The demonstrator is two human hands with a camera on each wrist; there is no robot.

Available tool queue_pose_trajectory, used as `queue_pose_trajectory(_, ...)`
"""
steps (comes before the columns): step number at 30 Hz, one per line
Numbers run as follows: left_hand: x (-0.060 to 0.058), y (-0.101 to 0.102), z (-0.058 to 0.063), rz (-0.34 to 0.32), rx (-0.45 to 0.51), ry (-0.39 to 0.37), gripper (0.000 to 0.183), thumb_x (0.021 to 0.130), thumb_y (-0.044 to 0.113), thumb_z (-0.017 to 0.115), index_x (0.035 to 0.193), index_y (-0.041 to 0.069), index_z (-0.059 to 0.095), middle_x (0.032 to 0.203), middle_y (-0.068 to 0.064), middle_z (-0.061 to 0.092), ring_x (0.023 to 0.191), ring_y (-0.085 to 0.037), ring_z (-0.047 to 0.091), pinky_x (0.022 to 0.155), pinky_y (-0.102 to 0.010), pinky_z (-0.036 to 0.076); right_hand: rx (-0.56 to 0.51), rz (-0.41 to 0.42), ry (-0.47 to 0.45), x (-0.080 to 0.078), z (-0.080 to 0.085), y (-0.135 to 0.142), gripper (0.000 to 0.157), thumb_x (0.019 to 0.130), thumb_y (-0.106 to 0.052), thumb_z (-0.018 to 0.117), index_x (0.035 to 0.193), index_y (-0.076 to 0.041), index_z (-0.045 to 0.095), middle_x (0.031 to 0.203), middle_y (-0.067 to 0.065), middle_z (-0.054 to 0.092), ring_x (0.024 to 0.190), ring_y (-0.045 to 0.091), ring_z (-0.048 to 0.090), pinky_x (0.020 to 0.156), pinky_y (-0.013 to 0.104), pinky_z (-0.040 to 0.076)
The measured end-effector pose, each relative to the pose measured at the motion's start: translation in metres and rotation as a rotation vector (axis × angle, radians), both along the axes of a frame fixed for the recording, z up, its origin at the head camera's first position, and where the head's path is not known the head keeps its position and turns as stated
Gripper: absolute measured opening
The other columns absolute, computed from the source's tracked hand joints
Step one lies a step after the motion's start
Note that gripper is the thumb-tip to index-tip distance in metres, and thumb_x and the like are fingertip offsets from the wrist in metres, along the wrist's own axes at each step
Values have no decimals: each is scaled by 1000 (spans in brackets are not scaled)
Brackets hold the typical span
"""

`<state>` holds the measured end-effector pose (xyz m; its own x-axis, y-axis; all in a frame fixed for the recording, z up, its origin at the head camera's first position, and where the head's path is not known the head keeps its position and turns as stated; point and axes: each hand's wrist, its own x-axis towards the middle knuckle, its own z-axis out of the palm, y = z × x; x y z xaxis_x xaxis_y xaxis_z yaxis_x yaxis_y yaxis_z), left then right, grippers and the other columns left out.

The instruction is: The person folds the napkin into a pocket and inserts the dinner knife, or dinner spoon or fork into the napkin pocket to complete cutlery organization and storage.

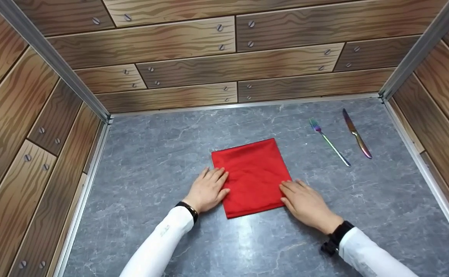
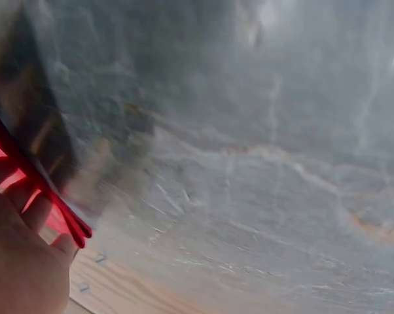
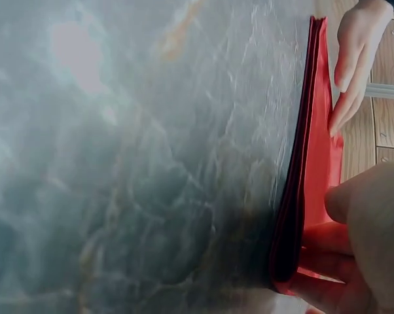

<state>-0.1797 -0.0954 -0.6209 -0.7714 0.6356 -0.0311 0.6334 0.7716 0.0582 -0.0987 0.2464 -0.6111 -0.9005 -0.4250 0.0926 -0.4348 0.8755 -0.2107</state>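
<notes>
A red cloth (image 1: 253, 177), folded into a rough square, lies flat on the grey marbled table. Along its left edge rests my left hand (image 1: 207, 189), fingers extended onto the fabric. My right hand (image 1: 307, 204) touches the lower right edge with its fingers stretched out. Stacked layers show at the near edge of the cloth (image 3: 318, 170) in the right wrist view, where both hands appear on it. The left wrist view catches only one corner of the cloth (image 2: 59, 209) beside the left hand (image 2: 27, 255).
To the right of the cloth lie a rainbow-coloured fork (image 1: 330, 143) and a matching knife (image 1: 356, 132). Wood-patterned panels (image 1: 193, 73) wall the table at the back and both sides, with metal rails (image 1: 424, 165) along the edges.
</notes>
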Motion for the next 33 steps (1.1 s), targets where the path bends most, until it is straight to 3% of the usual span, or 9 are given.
queue_pose_trajectory(9,21,3,5,4,15,76,58,106,50,45,148,11,56,148,-10,58,138,-29,53,124,-49,35,3,9,17,-17,-2,3,44,101,-25,63,135,4,65,141,21,63,136,36,57,121,54,39)
queue_pose_trajectory(16,41,8,7,-18,-1,119,57,106,51,44,140,9,63,137,-8,64,131,-27,57,123,-46,37,27,-18,-54,-37,0,2,48,103,-23,59,141,7,57,149,24,56,145,41,48,125,54,34)
queue_pose_trajectory(26,69,17,7,-97,11,118,56,108,50,40,136,9,66,136,-5,66,139,-28,55,126,-46,34,64,-33,-37,-72,5,-8,46,102,-20,58,139,8,59,147,26,57,144,44,47,122,55,36)
queue_pose_trajectory(33,78,27,6,-108,48,70,58,107,52,40,138,10,65,138,-6,64,145,-30,50,127,-45,33,87,-76,-170,-97,5,-20,57,106,-30,53,151,4,47,162,23,40,153,45,32,128,54,27)
